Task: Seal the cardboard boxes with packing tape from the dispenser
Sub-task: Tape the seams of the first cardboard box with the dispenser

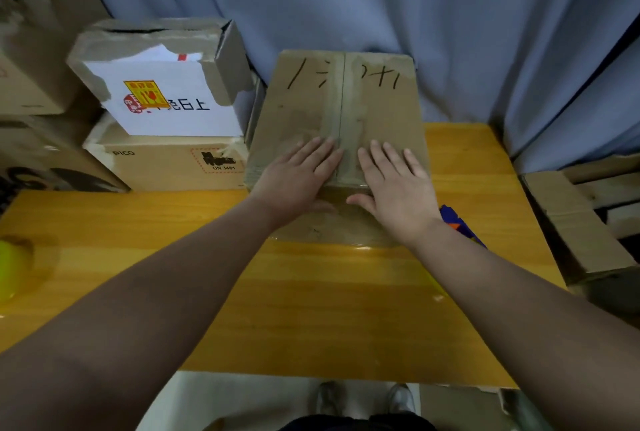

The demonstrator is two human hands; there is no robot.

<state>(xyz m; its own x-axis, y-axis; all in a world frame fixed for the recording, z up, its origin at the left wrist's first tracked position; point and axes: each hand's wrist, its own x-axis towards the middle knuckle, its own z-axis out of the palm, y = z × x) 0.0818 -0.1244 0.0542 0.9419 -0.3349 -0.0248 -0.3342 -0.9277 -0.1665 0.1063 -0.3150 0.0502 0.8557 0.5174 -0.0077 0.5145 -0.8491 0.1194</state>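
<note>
Both the left hand (pixel 298 176) and right hand (pixel 394 185) lie flat and spread wide, holding nothing, pressing the tape (pixel 341 112) down along the box (pixel 384 112) seam at the frame's centre, likely to bond it.

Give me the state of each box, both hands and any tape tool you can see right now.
Centre box: flaps shut, tape along the seam.
Left hand: flat, open, pressing the box top left of the seam.
Right hand: flat, open, pressing right of the seam.
White-labelled box: stacked on the PICO box, top torn.
Blue object: mostly hidden behind the right wrist; cannot tell what it is.
</note>
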